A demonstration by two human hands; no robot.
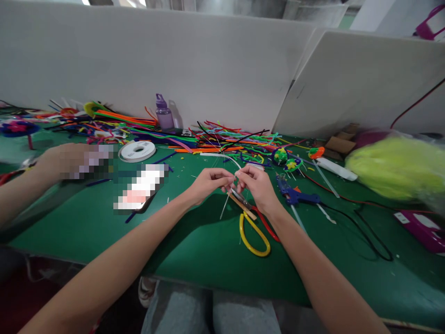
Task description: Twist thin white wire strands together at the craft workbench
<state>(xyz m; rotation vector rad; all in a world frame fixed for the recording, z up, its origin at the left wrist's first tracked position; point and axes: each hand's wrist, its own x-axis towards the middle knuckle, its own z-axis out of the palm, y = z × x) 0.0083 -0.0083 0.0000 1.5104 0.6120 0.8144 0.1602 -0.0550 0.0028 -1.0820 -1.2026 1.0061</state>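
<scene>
My left hand [211,184] and my right hand [256,183] meet above the green table, fingertips pinched close together. Between them is a thin whitish strand [225,207], whose end hangs below the fingers. Fine clear threads rise from the same spot, and a white strip [222,155] curves behind the hands. I cannot make out exactly how the strands cross at the fingertips. Beneath my hands lie scissors [247,204] with one yellow and one red handle, blades partly hidden. A flat wooden stick [251,215] rests against them.
Behind are colourful pipe cleaners [222,144], a purple bottle [164,113] and a white spool [137,150]. A phone [141,188] lies left, near another person's hand [67,160]. To the right are a blue glue gun [299,196] with its cord, pipe-cleaner flowers [294,164] and a yellow-green bag [392,164].
</scene>
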